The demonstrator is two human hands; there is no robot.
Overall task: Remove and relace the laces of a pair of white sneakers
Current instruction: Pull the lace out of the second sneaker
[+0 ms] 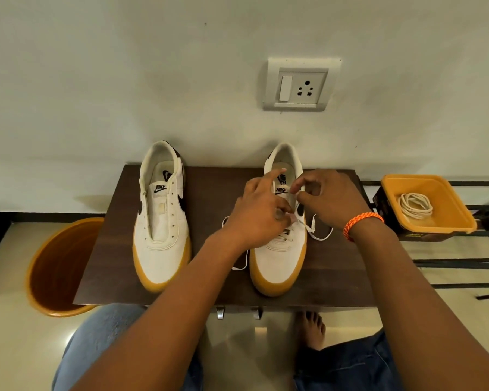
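Observation:
Two white sneakers with tan soles stand side by side on a dark brown table (209, 289), toes toward me. The left sneaker (161, 221) has bare eyelets and no lace. The right sneaker (280, 261) carries a white lace (319, 235) whose loose ends trail on the table at both sides. My left hand (259, 215) lies over the right sneaker's middle, thumb and fingers pinching the lace, index finger stretched toward the tongue. My right hand (326, 198) pinches the lace near the upper eyelets.
An orange tray (460, 221) on a black box at the right holds a coiled white lace (415, 206). An orange bin (57, 266) stands on the floor left of the table. A black metal rack (463, 261) runs along the right. The wall lies right behind the shoes.

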